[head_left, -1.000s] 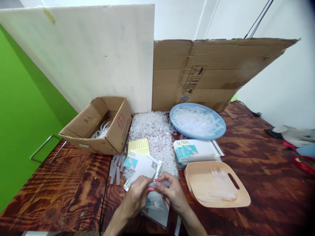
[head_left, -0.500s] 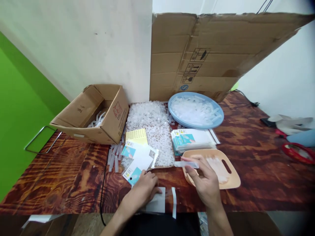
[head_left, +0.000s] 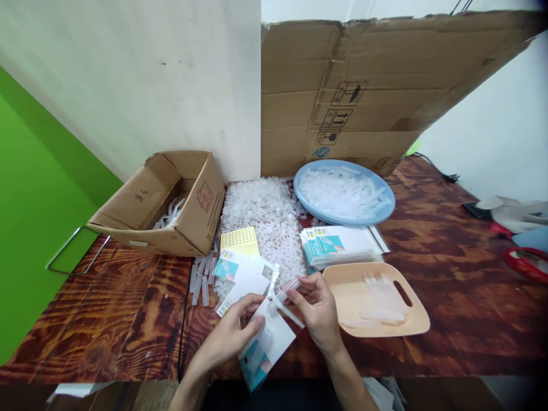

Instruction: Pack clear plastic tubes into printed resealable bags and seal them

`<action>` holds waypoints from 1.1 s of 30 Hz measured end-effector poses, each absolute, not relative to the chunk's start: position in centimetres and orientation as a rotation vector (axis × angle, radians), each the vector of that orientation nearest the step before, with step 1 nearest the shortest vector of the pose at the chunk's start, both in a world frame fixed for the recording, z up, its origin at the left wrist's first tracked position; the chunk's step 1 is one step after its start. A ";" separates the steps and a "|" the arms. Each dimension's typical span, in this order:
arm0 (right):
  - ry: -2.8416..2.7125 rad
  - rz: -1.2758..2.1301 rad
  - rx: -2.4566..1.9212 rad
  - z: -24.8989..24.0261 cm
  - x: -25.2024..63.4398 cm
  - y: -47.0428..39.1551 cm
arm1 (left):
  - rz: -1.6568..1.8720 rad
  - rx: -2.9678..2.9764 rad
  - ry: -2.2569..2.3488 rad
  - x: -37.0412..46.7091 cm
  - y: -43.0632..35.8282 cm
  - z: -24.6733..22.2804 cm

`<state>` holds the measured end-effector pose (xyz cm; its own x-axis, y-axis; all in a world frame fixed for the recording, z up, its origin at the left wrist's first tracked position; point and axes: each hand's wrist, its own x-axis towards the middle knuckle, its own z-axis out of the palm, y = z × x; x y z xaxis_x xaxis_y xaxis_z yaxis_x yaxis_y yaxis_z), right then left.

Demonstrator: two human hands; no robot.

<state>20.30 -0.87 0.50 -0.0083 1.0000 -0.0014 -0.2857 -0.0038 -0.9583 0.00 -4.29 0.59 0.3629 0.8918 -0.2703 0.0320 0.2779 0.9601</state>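
My left hand (head_left: 231,334) is closed on a clear plastic packet (head_left: 280,339) with a white and teal printed card inside, held tilted over the front edge of the table. In my right hand (head_left: 319,308) is a translucent plastic strip (head_left: 287,290), pinched at the packet's upper end. Whether its tip is inside the packet I cannot tell. Just behind my left hand lie loose white and teal packets (head_left: 249,277). A yellow sticker sheet (head_left: 240,240) is partly under them. To the right, a peach tray (head_left: 349,279) carries more translucent strips (head_left: 383,299).
Small clear pieces (head_left: 261,202) fill a flat area at the back middle. Behind the tray are a packet stack (head_left: 346,248) and a blue basin (head_left: 387,212) heaped with strips. An open cardboard box (head_left: 201,220) stands left; a cardboard sheet (head_left: 295,97) leans behind.
My right hand has moved left from the tray with the strip to the packet. My left hand has lifted the packet off the table edge.
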 end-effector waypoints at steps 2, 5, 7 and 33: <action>-0.991 1.391 -0.994 0.0 20.3 -0.7 | 0.758 1.107 0.993 -0.3 -4.5 0.3; -1.005 1.442 -1.014 -0.7 20.7 -0.6 | 0.706 1.055 0.960 -1.0 -4.6 -0.2; -1.031 1.455 -1.034 -1.1 20.8 -0.5 | 0.702 1.005 0.970 -1.3 -4.5 -0.5; -1.405 1.111 -1.086 1.2 18.3 -0.2 | 1.069 2.111 1.459 1.3 -3.4 3.1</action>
<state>18.30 -0.16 1.17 -0.0971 0.9809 0.1684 0.0628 0.1749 -0.9826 1.35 -3.45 3.07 0.1811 0.9074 0.3793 0.6353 -0.4023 0.6592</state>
